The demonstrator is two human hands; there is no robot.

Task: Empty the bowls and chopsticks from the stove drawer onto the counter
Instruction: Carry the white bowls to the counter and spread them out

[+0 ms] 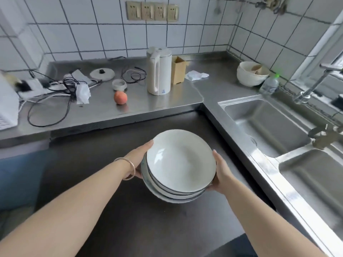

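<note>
1. No writing can be read anywhere; the white kettle [159, 70] carries a small blue mark near its base, too blurred to make out.
2. The stove drawer and any chopsticks are out of view. How many bowls make up the stack of bowls [179, 166] is hard to count; several dark-edged rims show beneath the top one.
3. The left edge cuts off a white appliance [7, 106], and the faucet [313, 84] is smeared by blur.
4. The left hand [140, 160], with a bangle [128, 168] at the wrist, grips the stack's left side; its fingers pass under the bowls and are mostly hidden.
5. The right hand [220, 172] grips the stack's right side, thumb lying along the top rim, fingers underneath and out of sight.
6. The stack is held in the air, tilted toward the camera, above the dark surface [130, 219] in front of the steel counter [148, 106], touching neither.
7. On the counter sit a peach [120, 97], tangled cables [61, 93], a cardboard box [178, 70] and cream bowls [251, 73] near the sink [267, 123].
</note>
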